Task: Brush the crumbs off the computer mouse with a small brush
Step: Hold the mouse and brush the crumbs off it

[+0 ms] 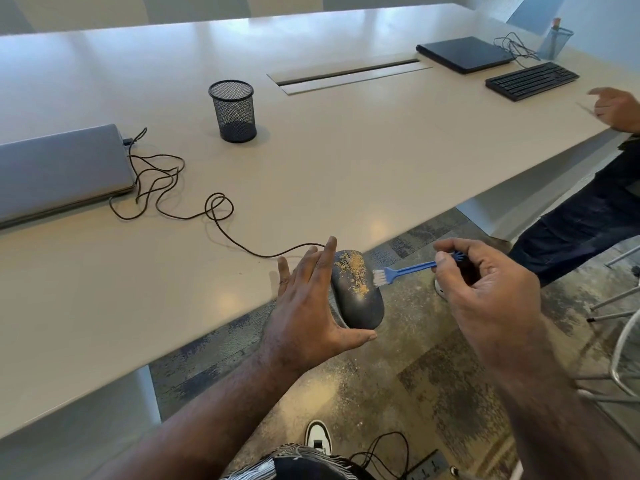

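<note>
Fingers (441,260) of the right hand (491,292) pinched a brush (403,271); left hand (304,306) clasped the mouse (358,299) off the surface (311,150) edge. Crumbs (356,270) mostly remained; bristles touched its side.

readable text: none | labels, brands, numbers, signs: none legible on any object

Your left hand (308,299): fingers straight, thumb underneath, holding something | Your right hand (491,292): fingers curled, pinching a thin handle | both arms reach forward
</note>
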### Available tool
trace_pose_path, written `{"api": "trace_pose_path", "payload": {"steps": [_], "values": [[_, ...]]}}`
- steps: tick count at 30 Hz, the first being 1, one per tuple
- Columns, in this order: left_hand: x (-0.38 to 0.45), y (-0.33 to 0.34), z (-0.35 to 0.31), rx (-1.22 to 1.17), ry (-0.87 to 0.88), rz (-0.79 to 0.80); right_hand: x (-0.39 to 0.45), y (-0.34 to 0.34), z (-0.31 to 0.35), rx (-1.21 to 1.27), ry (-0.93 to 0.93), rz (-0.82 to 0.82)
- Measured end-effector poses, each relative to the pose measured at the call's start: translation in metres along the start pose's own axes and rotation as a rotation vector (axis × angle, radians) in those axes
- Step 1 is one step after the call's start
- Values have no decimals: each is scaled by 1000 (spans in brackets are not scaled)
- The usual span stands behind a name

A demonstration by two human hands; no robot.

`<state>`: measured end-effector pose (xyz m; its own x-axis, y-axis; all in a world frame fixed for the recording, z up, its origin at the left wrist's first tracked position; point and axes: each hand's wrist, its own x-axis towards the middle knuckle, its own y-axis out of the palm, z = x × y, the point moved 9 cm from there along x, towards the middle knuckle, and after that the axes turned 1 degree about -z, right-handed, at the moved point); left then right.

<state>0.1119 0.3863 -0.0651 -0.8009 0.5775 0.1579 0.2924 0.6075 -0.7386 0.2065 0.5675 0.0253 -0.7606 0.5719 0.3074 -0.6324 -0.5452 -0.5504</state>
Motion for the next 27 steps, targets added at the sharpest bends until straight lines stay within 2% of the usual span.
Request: {"api": "trace_pose_path", "payload": {"steps": [5,8,12,16,22,27], "values": [[-1,1,0,8,8,-2,0,-1,4,89,-7,-10],[-1,2,-1,3,9,-2,-1,6,8,34,-56,28],[-1,1,0,6,9,-3,1,1,8,-37,-71,-19],[-1,1,0,3,11,-2,1,1,11,46,-63,-11],[-1,2,1,9,10,2,2,2,13,-41,-98,-5],[-1,2,0,8,12,-2,1,0,14,23,-105,13]]}}
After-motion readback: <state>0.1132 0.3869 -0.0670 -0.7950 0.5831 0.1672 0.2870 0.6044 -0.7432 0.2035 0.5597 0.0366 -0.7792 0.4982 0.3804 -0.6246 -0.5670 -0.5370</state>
